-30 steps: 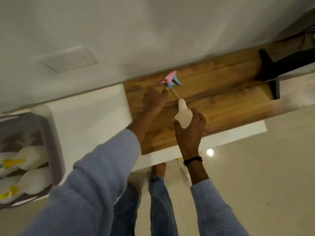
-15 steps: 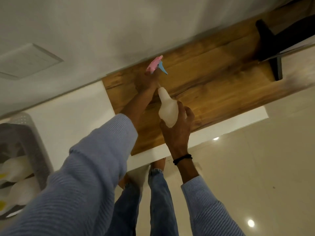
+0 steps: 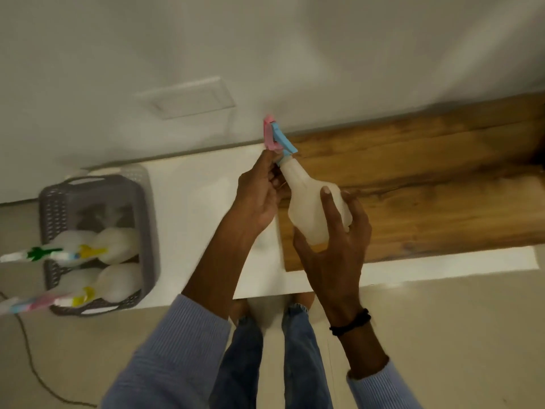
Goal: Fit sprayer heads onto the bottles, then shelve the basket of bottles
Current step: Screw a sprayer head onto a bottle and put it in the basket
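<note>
Translucent white plastic bottle (image 3: 312, 202), head view: the bottle is held in the air above the white counter (image 3: 206, 202) where it meets the wood-grain countertop panel (image 3: 427, 184), with the pink-and-blue plastic trigger sprayer head (image 3: 275, 137) seated at its neck. The right hand (image 3: 333, 249) is wrapped around the lower body of the bottle, thumb laid across the front; the left hand (image 3: 256, 193) is curled at the neck, its fingertips pinched about the blue collar of the sprayer. The long axis of the bottle is seen to run from lower right to upper left of the frame, base toward the wearer and neck toward the pale wall (image 3: 265, 54); the sprayer is carried at the far end, its blue trigger angled to the right. Whether the collar is fully threaded cannot be told. Cross-threading is judged the chief risk, should the collar be turned while tilted off the neck axis; a loose head could later drop off in transit. A slip of the smooth body is also possible if the right-hand grasp is relaxed during twisting. At left, a grey perforated plastic basket (image 3: 147, 219) is shown on the counter, already holding several bottles with coloured heads.
</note>
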